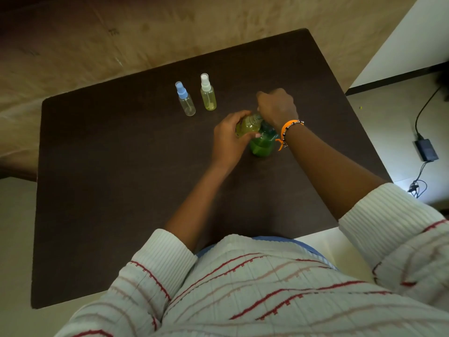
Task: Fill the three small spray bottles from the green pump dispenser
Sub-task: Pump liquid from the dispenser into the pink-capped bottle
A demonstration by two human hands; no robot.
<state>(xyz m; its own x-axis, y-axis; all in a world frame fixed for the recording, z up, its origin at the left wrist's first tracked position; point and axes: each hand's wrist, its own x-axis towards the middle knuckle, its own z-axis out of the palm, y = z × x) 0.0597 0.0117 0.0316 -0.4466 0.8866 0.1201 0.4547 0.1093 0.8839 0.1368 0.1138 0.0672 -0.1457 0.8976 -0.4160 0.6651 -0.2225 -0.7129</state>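
Note:
The green pump dispenser stands on the dark table, its top hidden under my right hand, which sits curled over the pump head. My left hand grips a small spray bottle holding yellow-green liquid, tilted with its open neck against the dispenser's top. Two more small spray bottles stand farther back: one with a blue cap, its body looking clear, and one with a white cap, holding yellowish liquid.
A black power adapter and its cable lie on the pale floor to the right of the table. A wooden surface runs beyond the table's far edge. My striped sleeves fill the lower part of the view.

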